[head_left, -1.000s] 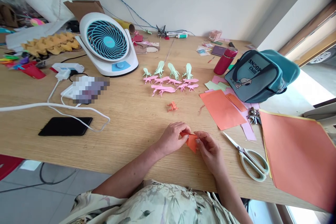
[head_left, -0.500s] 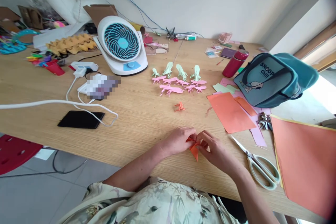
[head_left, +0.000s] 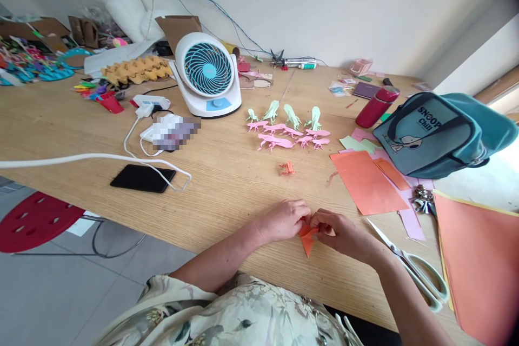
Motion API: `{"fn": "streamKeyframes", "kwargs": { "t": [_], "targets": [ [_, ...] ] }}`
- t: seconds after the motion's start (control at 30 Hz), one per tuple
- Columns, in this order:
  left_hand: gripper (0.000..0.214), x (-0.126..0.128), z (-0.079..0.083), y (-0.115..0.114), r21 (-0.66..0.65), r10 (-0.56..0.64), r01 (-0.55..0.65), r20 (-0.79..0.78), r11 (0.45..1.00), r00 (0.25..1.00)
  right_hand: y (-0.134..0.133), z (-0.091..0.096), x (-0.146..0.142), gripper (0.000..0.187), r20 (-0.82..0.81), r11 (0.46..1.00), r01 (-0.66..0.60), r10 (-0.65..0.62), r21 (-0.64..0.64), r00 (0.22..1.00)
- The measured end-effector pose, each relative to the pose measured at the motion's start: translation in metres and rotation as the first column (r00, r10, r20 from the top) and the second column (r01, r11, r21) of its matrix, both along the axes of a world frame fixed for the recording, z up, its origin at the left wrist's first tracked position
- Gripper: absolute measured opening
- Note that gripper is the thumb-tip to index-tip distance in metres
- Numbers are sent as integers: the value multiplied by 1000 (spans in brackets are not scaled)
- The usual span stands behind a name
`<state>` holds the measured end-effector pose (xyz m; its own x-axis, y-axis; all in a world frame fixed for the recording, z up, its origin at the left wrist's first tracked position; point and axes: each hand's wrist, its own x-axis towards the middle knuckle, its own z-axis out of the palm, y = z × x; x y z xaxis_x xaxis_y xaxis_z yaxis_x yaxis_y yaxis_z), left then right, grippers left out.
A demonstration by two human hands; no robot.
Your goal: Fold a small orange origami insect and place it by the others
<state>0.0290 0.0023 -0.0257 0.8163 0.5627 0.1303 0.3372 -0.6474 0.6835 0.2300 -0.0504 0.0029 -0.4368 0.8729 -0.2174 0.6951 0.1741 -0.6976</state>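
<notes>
Near the table's front edge, my left hand (head_left: pixel 287 220) and my right hand (head_left: pixel 339 232) meet over a small piece of folded orange paper (head_left: pixel 308 240). Both are closed, pinching its upper part between the fingertips. A pointed flap of the paper hangs down toward me, while its top is hidden behind the fingers. Just beyond my hands lies a small orange origami figure (head_left: pixel 287 168). Farther back stand several pink origami insects (head_left: pixel 275 141) and several pale green ones (head_left: pixel 292 116). Scissors (head_left: pixel 417 270) rest to the right of my right hand.
Orange sheets (head_left: pixel 367 181) and a larger orange stack (head_left: pixel 482 259) lie at the right, by a teal bag (head_left: pixel 433 132) and a red bottle (head_left: pixel 377 107). Leftward are a fan (head_left: pixel 207 73), a black phone (head_left: pixel 141 178) and a white cable (head_left: pixel 81 161).
The whole view has shifted, so the table's things appear farther right. Both hands still pinch the folded orange paper; the fingers have moved only slightly.
</notes>
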Motion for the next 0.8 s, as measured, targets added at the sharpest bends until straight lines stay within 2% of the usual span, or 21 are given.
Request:
{"fn": "streamKeyframes", "kwargs": {
  "t": [0.07,0.23,0.33,0.43,0.57,0.8],
  "targets": [
    [17,0,0,0,7,1,-1,-6,1000,1000,0,1,-1,8,3,1000,-6,6,9,1000],
    [19,-2,4,-1,-6,4,-4,-9,1000,1000,0,5,-4,20,-22,998,-66,66,-1,998],
    [22,-3,7,-1,-19,16,-16,-15,1000,1000,1,7,-5,17,-23,997,-73,73,-20,997],
    [23,-5,9,-2,-27,28,-29,-29,999,999,3,7,-5,12,-8,998,-67,66,-17,998],
    [24,-6,10,-4,-16,51,-52,-60,999,997,5,7,-6,14,11,999,-36,36,13,999],
    [17,-9,10,-11,78,109,-99,-131,992,985,2,7,-7,18,55,996,20,-26,92,998]
  ]
}}
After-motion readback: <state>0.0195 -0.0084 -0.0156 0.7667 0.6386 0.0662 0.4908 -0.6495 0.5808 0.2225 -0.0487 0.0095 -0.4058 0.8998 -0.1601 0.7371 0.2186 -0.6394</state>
